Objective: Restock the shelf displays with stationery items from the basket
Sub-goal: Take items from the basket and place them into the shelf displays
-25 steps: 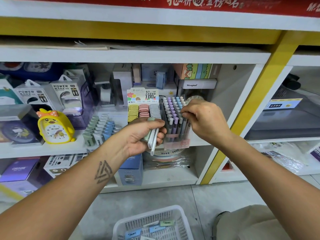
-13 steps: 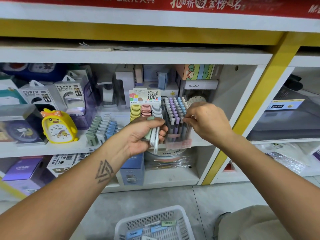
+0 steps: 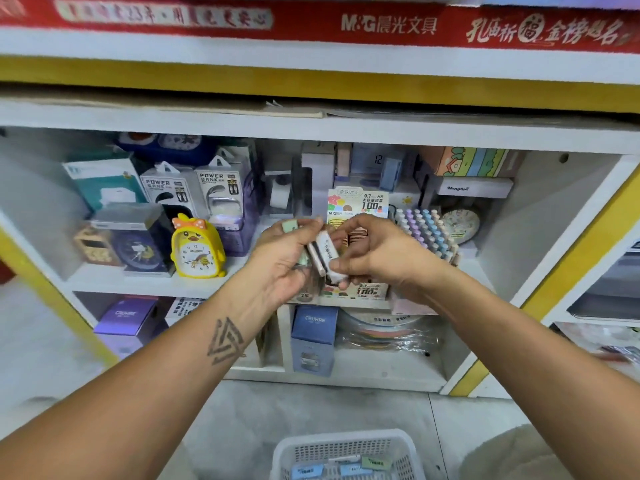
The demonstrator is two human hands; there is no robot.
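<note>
My left hand point(image 3: 282, 258) grips a small bundle of pastel pens point(image 3: 320, 258), a mint-green end sticking out at the top. My right hand point(image 3: 377, 252) pinches a white pen point(image 3: 329, 252) from that bundle, in front of the shelf. Behind my hands stands the display rack of pastel pens point(image 3: 427, 230), caps up, on the middle shelf. A pencil-lead display point(image 3: 358, 204) with a "100" card sits left of the rack, partly hidden by my hands. The white basket point(image 3: 346, 455) lies on the floor below, with a few flat items inside.
A yellow duck alarm clock point(image 3: 197, 245) and power bank boxes point(image 3: 194, 188) fill the shelf's left side. Blue boxes point(image 3: 313, 341) and wrapped discs sit on the lower shelf. A yellow upright post point(image 3: 568, 271) bounds the unit at right. My knee shows at bottom right.
My right hand left the pen rack and came left to the bundle in my left hand, now pinching a white pen. My left hand turned the bundle upward. The camera tilted.
</note>
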